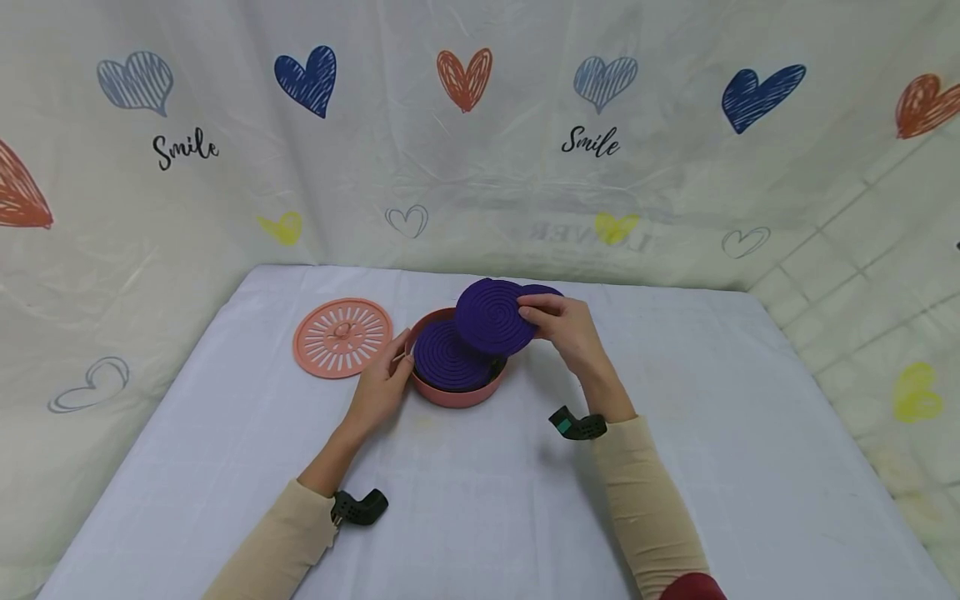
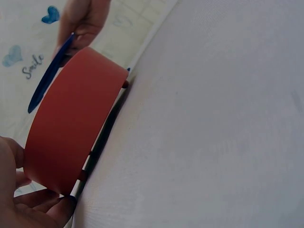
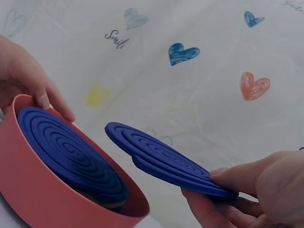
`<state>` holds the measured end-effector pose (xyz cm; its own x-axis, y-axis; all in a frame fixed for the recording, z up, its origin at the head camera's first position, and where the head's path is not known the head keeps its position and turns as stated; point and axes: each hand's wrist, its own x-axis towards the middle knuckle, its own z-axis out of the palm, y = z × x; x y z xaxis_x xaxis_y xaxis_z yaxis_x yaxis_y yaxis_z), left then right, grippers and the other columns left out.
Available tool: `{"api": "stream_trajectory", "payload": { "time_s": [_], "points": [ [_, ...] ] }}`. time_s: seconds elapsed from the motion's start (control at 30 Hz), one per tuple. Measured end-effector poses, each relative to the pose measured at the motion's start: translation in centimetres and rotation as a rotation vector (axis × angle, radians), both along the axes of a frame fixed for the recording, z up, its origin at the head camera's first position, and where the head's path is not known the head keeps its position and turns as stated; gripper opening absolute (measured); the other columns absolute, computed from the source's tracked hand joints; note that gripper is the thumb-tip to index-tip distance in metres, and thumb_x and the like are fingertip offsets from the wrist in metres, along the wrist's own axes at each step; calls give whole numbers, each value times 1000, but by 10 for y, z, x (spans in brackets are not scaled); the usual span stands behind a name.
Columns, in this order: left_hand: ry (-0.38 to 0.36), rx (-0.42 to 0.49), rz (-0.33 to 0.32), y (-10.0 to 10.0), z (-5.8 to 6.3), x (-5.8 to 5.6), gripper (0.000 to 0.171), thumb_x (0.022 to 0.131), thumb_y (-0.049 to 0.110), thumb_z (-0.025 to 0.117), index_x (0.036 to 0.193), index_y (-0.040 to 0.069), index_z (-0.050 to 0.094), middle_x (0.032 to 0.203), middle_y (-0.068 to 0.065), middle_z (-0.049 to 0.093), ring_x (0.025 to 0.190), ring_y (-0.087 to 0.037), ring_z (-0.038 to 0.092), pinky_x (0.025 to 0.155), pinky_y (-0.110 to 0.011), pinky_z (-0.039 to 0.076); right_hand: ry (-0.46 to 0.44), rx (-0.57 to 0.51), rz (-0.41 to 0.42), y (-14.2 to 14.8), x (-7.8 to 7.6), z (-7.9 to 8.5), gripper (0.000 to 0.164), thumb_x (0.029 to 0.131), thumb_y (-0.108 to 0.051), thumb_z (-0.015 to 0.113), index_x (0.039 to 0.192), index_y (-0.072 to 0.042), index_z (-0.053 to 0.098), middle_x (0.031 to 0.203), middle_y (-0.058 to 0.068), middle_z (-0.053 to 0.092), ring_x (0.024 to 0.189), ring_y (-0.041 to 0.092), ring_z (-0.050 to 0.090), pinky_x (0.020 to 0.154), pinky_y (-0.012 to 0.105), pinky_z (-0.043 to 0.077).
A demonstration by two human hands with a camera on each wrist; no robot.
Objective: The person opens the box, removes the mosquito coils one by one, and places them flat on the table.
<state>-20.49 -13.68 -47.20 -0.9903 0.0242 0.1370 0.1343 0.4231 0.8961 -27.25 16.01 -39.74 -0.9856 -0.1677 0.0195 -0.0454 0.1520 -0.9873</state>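
Observation:
A round coral-pink container (image 1: 455,400) stands on the table, its wall and small feet showing in the left wrist view. My left hand (image 1: 384,383) grips its left side, thumb and fingers at the wall. Inside lies a round purple-blue coaster (image 1: 450,357) with concentric rings, which looks bluer in the wrist views. Above the container's right side, my right hand (image 1: 564,329) pinches two overlapping ringed coasters (image 3: 164,156) by their edge, thumb on top and fingers below. They are tilted and fanned slightly apart, and in the head view they overlap the container's back right rim.
A flat coral slotted lid (image 1: 342,338) with a small raised middle lies just left of the container, close to my left hand. White cloth (image 1: 480,508) covers the table. Behind it hangs a pale curtain (image 1: 480,150) printed with hearts.

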Motion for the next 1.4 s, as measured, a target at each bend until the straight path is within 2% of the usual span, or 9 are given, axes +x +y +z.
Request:
{"api": "stream_trajectory", "payload": {
  "time_s": [0.13, 0.33, 0.43, 0.6, 1.0, 1.2, 1.4],
  "points": [
    [-1, 0, -1, 0, 0, 0, 52, 104, 24, 50, 154, 13, 40, 155, -12, 47, 137, -29, 53, 115, -44, 43, -4, -42, -36, 6, -3, -1, 34, 95, -13, 69, 124, 3, 68, 121, 16, 67, 80, 6, 70, 74, 22, 61],
    [-1, 8, -14, 0, -1, 0, 53, 105, 24, 50, 155, 11, 38, 156, -12, 45, 138, -29, 52, 114, -44, 44, -23, -98, -85, 16, -9, -3, 37, 94, -13, 70, 126, 6, 66, 107, 0, 70, 78, 4, 71, 72, 20, 61],
    [0, 11, -15, 0, -1, 0, 53, 105, 24, 51, 155, 10, 38, 156, -12, 45, 138, -29, 52, 114, -44, 44, -21, -119, -111, 22, -10, -2, 37, 94, -12, 70, 126, 7, 65, 101, -4, 70, 76, 4, 71, 70, 19, 60],
    [3, 4, -12, 0, -2, 0, 53, 105, 24, 51, 155, 11, 39, 156, -13, 46, 137, -29, 52, 114, -44, 44, -33, -145, -153, 31, -12, -2, 39, 94, -12, 69, 128, 7, 64, 101, -5, 69, 76, 2, 69, 68, 17, 59],
    [9, 6, -16, 0, -4, -2, 52, 105, 24, 50, 155, 12, 39, 156, -12, 45, 138, -29, 52, 114, -44, 44, -68, -300, -254, 44, -18, -6, 35, 94, -4, 67, 126, 9, 63, 98, -1, 70, 76, 6, 68, 66, 19, 60],
    [9, -4, -12, -1, -5, -2, 52, 105, 24, 50, 155, 12, 40, 155, -12, 46, 138, -29, 52, 115, -45, 43, -85, -365, -303, 51, -21, -10, 32, 93, -2, 68, 124, 6, 66, 98, 0, 71, 76, 8, 69, 67, 21, 61],
    [18, -4, -13, -1, -5, -2, 52, 105, 24, 50, 155, 12, 40, 155, -12, 46, 138, -29, 51, 115, -45, 43, -88, -386, -346, 53, -24, -13, 27, 92, -1, 69, 118, 2, 70, 96, 0, 72, 75, 9, 69, 67, 21, 62]
  ]
}}
